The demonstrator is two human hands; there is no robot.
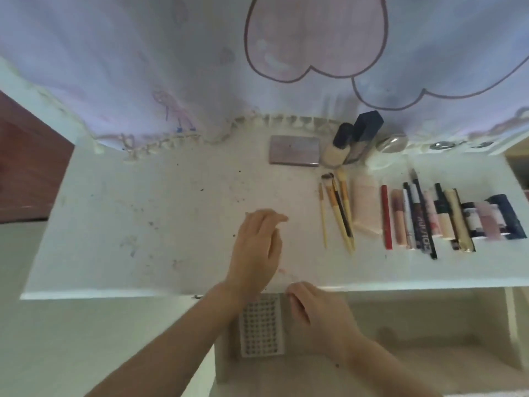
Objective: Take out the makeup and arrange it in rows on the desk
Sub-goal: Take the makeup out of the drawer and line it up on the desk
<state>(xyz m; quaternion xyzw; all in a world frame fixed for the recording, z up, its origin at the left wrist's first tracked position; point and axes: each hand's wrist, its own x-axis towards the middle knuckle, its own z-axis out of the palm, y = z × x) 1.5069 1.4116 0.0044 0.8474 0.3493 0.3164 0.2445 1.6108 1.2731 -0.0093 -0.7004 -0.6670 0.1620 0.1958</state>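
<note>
1. The left hand (256, 247) reaches over the white desk (148, 219) from its near edge, palm down, forearm slanting in from the lower left. Its fingers are loosely extended and close together, pointing toward the brushes; they hold nothing.
2. The right hand (312, 313) sits just below the desk's near edge, right of the left wrist. Its fingers curl inward toward the edge; whether they grip anything cannot be told.
3. A dotted sheet (262, 325) lies below the desk edge, between the two forearms, partly under the left wrist.
4. The makeup rests on the desk's right half: a row of brushes (337, 213), then a row of tubes and pencils (429, 219) running right.
5. At the desk's far edge stand a flat palette (294, 149) and two dark-capped bottles (352, 141).
</note>
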